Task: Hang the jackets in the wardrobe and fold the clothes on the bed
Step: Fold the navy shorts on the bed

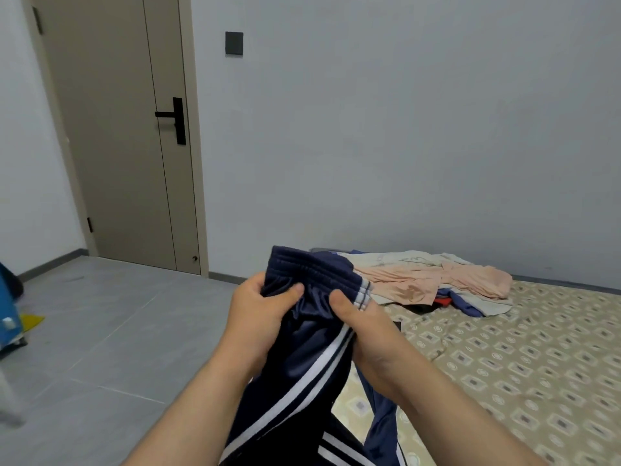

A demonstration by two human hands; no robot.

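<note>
Dark navy track trousers [304, 358] with white side stripes hang in front of me, held up by their elastic waistband. My left hand [258, 317] grips the waistband on its left side, thumb on top. My right hand [363, 327] grips it on the right, next to the striped seam. The legs drop down past the frame's lower edge. Behind them, on the bed [524, 364], lies a loose pile of clothes [426, 280]: a peach garment on top, beige, blue and red pieces beneath.
The bed with its patterned beige cover fills the right side against the grey wall. A shut grey-brown door [134, 136] stands at the left. Grey tiled floor [111, 331] stretches between, with a blue object [8, 317] at the far left edge.
</note>
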